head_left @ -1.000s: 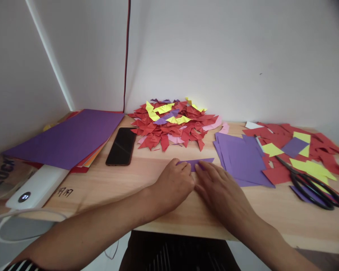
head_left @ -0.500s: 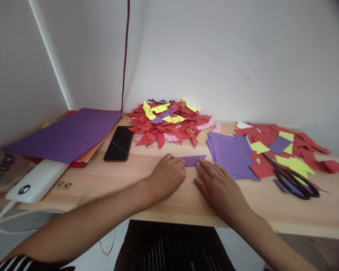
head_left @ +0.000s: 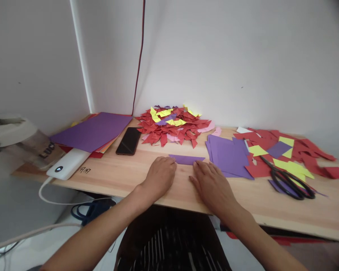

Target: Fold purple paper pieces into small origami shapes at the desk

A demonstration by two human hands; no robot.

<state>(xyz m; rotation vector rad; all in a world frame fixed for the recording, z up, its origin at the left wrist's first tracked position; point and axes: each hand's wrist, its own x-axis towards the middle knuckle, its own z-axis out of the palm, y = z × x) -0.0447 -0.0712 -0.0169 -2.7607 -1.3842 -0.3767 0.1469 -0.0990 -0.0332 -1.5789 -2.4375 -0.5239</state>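
Note:
A folded strip of purple paper (head_left: 185, 159) lies flat on the wooden table between my hands, its ends slanted. My left hand (head_left: 162, 176) is curled at the strip's left end, fingers bent together against its lower edge; its thumb is hidden. Laid over the right end are the outstretched fingertips of my right hand (head_left: 213, 184), with the thumb apart on the wood. Just right of the strip is a loose stack of purple paper pieces (head_left: 226, 154). Behind it rises a pile of folded red, yellow, purple and pink paper shapes (head_left: 169, 128).
Black-handled scissors (head_left: 292, 182) lie at right among red and yellow paper scraps (head_left: 295, 167). At left are a black phone (head_left: 129, 141), large purple sheets (head_left: 94, 130), a white power bank (head_left: 69, 163) with a cable, and a plastic jug (head_left: 31, 145). The table's front edge (head_left: 183, 209) runs below my hands.
My left hand has loosened from a tighter pinch and drawn back, uncovering the strip's left end. My right hand stays on the right end. The view has shifted, showing more on the left.

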